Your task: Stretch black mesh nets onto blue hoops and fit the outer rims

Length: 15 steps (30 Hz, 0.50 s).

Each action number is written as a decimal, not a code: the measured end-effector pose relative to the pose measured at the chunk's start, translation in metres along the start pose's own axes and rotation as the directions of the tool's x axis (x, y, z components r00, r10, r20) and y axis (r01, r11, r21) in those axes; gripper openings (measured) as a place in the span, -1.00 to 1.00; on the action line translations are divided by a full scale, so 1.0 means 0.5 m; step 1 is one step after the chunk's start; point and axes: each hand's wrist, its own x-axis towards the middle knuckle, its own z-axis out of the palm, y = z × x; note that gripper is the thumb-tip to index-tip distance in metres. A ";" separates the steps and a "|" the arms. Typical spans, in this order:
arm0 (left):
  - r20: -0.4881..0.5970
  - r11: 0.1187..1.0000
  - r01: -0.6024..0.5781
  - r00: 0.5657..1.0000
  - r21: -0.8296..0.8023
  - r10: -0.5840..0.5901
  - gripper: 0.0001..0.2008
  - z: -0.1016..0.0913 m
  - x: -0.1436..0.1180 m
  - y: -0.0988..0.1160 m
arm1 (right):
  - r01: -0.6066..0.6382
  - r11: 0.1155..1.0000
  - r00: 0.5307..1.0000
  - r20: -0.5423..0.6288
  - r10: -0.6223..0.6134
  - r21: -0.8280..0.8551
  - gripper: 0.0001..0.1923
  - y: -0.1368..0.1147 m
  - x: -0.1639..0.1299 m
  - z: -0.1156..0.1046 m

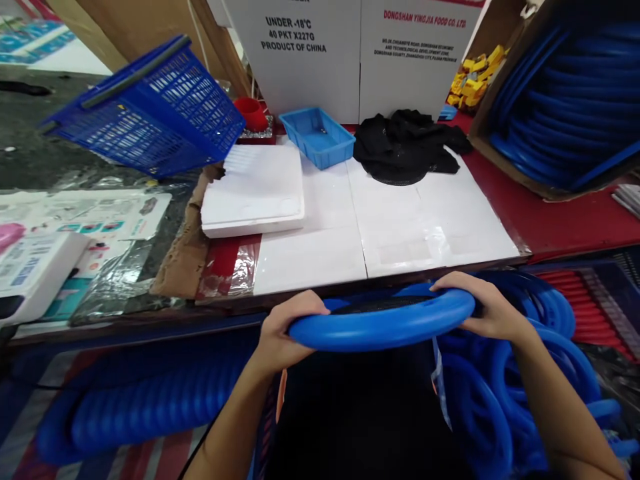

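Note:
Both my hands grip a blue plastic ring point(380, 329), which I hold nearly edge-on in front of my body, just short of the worktable. My left hand point(293, 328) is closed round its left end, thumb on top. My right hand point(483, 307) is wrapped round the right end. The ring's far side is only partly visible behind its near side. More blue rings point(480, 407) lie in a loose heap below my right forearm. To the left, a row of similar blue rings point(155, 403) stands packed side by side.
White sheets point(320, 257) cover the worktable, bearing a foam block point(255, 187), a small blue tray point(320, 143) and black cloth point(400, 150). A blue basket point(165, 113) leans at the left. A box of coiled blue tubing point(570, 107) and yellow pieces point(475, 77) are at the right.

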 end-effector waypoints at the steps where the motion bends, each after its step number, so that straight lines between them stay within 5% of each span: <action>1: -0.031 0.999 0.006 1.000 -0.054 -0.008 -0.74 -0.006 -0.010 -0.016 | -0.027 0.998 0.999 -0.027 0.028 0.055 -0.51 0.019 -0.015 0.009; 4: 0.119 0.985 0.172 0.979 -0.024 -0.168 -0.77 -0.007 -0.008 -0.023 | -0.015 0.994 0.993 -0.111 0.027 0.109 -0.64 0.034 -0.035 0.044; 7: 0.250 0.960 0.255 0.928 0.116 -0.276 -0.61 0.017 0.028 0.018 | 0.014 0.998 0.986 -0.167 -0.002 0.067 -0.69 -0.004 -0.018 0.063; 11: 0.403 0.958 0.111 0.890 0.265 -0.215 -0.36 0.071 0.079 0.078 | -0.021 0.997 1.000 0.014 0.022 -0.076 -0.62 -0.075 0.019 0.059; 15: 0.481 0.935 -0.107 0.874 0.340 -0.075 -0.47 0.106 0.091 0.103 | 0.074 0.988 0.992 0.109 -0.059 -0.134 -0.47 -0.107 0.027 0.060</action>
